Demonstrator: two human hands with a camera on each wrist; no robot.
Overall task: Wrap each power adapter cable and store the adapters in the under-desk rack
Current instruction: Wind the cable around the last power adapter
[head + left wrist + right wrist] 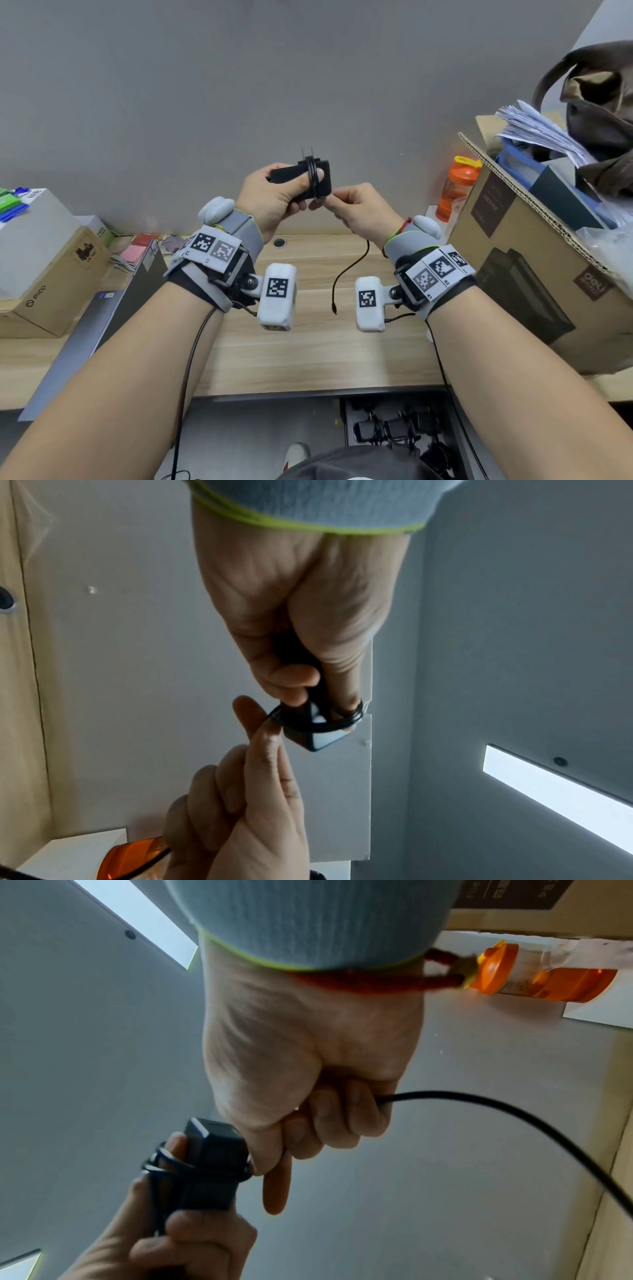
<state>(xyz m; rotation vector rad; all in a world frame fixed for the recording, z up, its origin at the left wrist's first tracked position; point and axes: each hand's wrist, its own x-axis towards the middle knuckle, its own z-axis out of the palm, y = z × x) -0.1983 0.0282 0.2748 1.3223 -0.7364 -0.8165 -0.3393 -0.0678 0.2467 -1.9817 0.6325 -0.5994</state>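
Hands are both raised above the wooden desk (308,356): the left hand (274,198) curls tightly round one black, blocky power adapter (318,180), its two thin metal prongs pointing up, several glossy loops of cable (349,270) already round its body. Just beside it, the right hand (359,209) pinches that single thin cable, whose loose end dangles toward the desk. Below the desk edge, the under-desk rack (346,428) holds several more black adapters.

desk (308,359) bare between laptop (102,325) left and cardboard box (534,274) right; orange bottle (457,192) beside box.
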